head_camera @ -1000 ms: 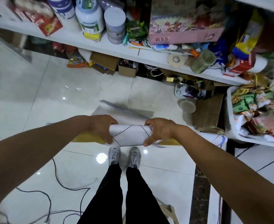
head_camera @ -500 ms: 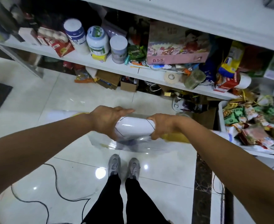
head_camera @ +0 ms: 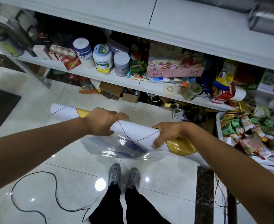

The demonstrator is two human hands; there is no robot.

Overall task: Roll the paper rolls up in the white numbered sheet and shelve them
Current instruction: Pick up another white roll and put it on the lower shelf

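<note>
Holding the rolled white sheet point(head_camera: 138, 132) level between them, both hands clasp it from above. The left hand point(head_camera: 101, 122) lays its fingers over the top with the thumb beneath, and the right hand point(head_camera: 167, 133) curls round it. Clear film point(head_camera: 117, 149) sags just below the hands. The roll's ends jut out past each wrist. Beyond the hands stands a cluttered shelf point(head_camera: 113, 79); beneath them lies the tiled floor point(head_camera: 28, 110).

One rolled sheet point(head_camera: 137, 130), three lidded tubs point(head_camera: 103, 57), two grey shoes point(head_camera: 115, 174) — one tape roll point(head_camera: 170, 90)
</note>
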